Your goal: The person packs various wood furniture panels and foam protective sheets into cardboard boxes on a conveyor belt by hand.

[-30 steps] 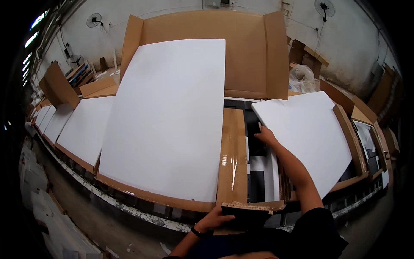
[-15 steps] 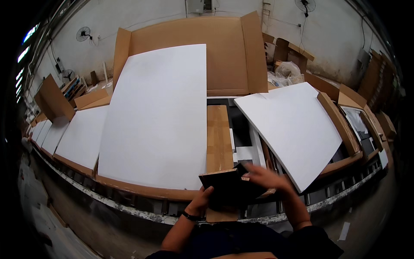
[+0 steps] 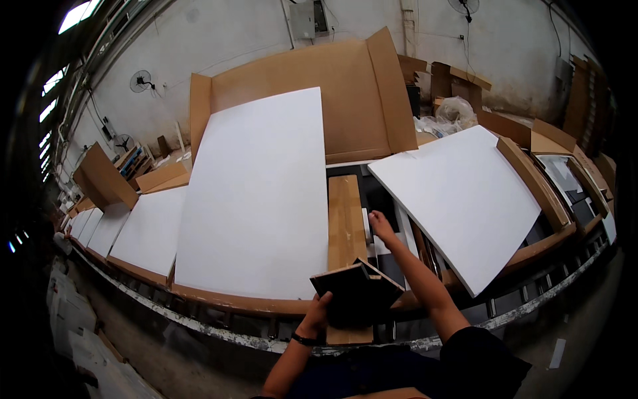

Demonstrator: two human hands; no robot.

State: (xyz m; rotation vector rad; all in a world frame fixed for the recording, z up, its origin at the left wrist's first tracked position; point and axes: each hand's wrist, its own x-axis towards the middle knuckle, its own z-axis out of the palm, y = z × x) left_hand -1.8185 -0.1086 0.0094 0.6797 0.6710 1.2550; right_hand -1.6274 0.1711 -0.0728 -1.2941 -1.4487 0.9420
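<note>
My left hand grips a stack of dark panels by its lower left edge, holding it above the near edge of the line. My right hand reaches forward into the gap between the boxes, fingers resting on a white piece beside a long wooden board. A large white sheet lies in the open cardboard box on the left. Another white sheet lies tilted over the box on the right.
Open cardboard boxes with white sheets run along a roller conveyor from far left to right. More flat cartons stand at the back right. Wall fans hang on the white wall. Debris lies on the floor at lower left.
My right hand has left the dark panel stack and reached forward into the gap beside the wooden board. My left hand still holds the stack, now a little higher.
</note>
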